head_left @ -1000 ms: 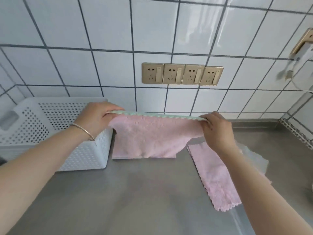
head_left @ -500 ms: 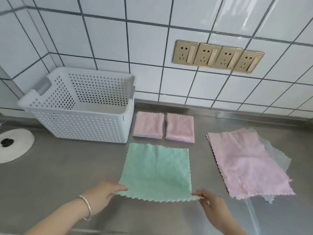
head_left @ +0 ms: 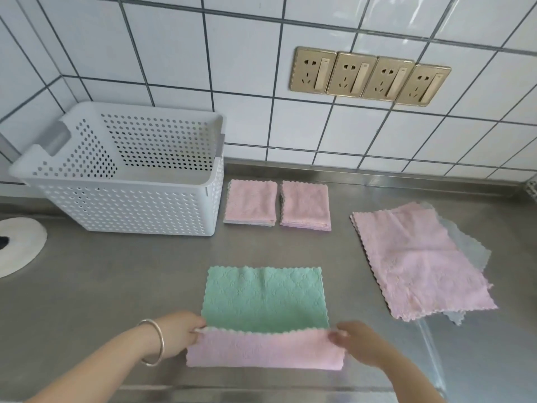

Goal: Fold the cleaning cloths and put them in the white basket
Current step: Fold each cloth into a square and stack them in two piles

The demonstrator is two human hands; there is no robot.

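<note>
While both hands pinch its near edge, the green cloth point(head_left: 263, 301) gets its first fold.
Left hand point(head_left: 177, 334) and right hand point(head_left: 359, 341) should carry that pink-backed edge toward 12 o'clock; the white basket point(head_left: 122, 205) waits at 10 o'clock.

Likely a home kitchen, steel counter point(head_left: 116, 286), white tiled wall point(head_left: 174, 53), sockets point(head_left: 369, 77)

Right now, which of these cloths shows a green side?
The cloth nearest the person, pinched at its near corners by the left hand and right hand. The folded cloths and spread pile show pink.
</note>
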